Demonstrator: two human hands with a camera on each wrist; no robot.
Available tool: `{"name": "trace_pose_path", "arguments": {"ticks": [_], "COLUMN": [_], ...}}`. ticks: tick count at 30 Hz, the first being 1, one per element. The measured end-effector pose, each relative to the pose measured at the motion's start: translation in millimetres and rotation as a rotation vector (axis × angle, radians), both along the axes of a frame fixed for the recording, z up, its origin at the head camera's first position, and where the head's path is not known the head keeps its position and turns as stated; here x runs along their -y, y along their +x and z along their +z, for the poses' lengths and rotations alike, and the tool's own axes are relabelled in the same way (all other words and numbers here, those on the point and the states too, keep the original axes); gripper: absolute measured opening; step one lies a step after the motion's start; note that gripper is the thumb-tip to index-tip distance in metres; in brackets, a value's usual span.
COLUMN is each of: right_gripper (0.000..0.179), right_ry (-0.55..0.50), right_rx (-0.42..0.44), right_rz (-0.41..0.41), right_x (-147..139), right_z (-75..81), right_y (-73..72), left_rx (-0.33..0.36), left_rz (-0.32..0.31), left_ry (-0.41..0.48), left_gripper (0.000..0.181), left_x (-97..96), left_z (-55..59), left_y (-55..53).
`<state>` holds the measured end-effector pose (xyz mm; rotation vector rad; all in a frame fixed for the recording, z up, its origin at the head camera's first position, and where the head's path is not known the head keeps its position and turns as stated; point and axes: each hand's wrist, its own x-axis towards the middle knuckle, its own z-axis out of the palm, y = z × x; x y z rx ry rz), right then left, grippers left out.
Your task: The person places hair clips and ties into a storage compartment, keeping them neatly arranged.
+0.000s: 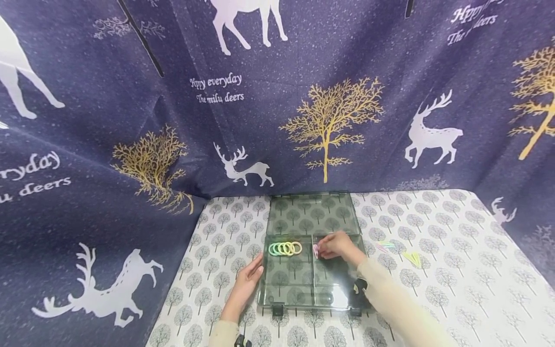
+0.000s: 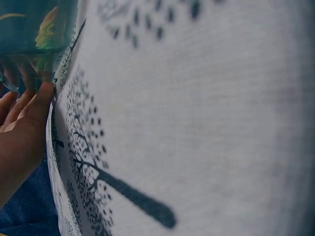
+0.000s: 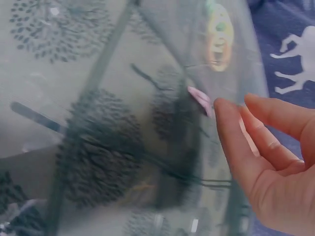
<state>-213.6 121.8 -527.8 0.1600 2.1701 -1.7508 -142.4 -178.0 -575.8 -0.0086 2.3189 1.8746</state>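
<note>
A dark translucent divided box (image 1: pixel 288 295) lies with its lid (image 1: pixel 312 212) laid back behind it. In its left compartment several green-to-yellow rings (image 1: pixel 284 248) overlap in a row. A pink hair clip (image 3: pixel 201 100) sits in the right compartment beside the divider. The right hand (image 1: pixel 336 246) reaches into that compartment with its fingertips at the clip; in the right wrist view thumb and index finger stand apart, and whether a finger touches the clip is unclear. Along the box's left wall rests the left hand (image 1: pixel 248 282), its fingers extended.
To the right of the box, pink and green hair clips (image 1: pixel 385 246) and yellow hair clips (image 1: pixel 413 259) lie on the tree-patterned tablecloth (image 1: pixel 451 289). A dark blue curtain (image 1: pixel 260 125) with deer and trees hangs behind and left of the table.
</note>
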Motion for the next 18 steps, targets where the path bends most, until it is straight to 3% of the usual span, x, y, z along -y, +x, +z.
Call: {"name": "trace_pose_path", "arguments": {"ticks": [6,18], "right_gripper": [0.022,0.032], "right_ry": [-0.043,0.059], "right_rx": [-0.088,-0.279], "right_rz": [0.061,-0.004], "right_x": [-21,-96], "right_z": [17.9,33.5], "right_y": [0.2,0.1], "left_rx": [0.007,0.014], "left_rz": [0.001,-0.005], "left_ry": [-0.001,-0.001], "left_gripper": [0.048,0.047], "left_x": [-0.6,1.4], "left_z": [2.3,1.2], "left_y": [1.1,-0.9]}}
